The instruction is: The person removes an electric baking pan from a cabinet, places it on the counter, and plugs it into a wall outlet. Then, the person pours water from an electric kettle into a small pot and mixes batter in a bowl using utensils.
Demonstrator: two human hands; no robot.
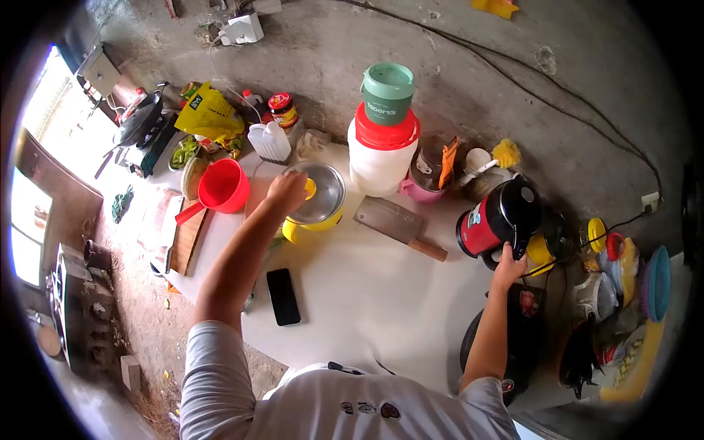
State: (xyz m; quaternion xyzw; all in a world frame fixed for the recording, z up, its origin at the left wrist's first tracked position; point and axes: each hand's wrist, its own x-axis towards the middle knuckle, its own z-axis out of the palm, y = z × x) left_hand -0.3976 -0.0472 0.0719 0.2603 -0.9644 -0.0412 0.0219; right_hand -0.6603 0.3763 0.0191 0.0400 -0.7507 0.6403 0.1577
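Note:
My left hand (287, 191) is closed at the rim of a steel bowl (330, 192) with a yellow outside. Beside its fingers, over the bowl, shows a small round yellow piece (311, 188); I cannot tell whether it is gripped or part of something larger. On the right, my right hand (507, 265) wraps round the handle of a red and black electric kettle (493, 220), which is tilted. A cleaver (390, 218) with a wooden handle lies between the two hands. Nearer my body, a black phone (283, 296) rests on the table.
A red dipper (223, 186) and a wooden cutting board (189, 242) are at the left. Behind stand a white bucket (378, 158) with a red lid, a green tub (388, 94) on it, and a pink pot (425, 189). A black cooker (524, 315) sits at the right.

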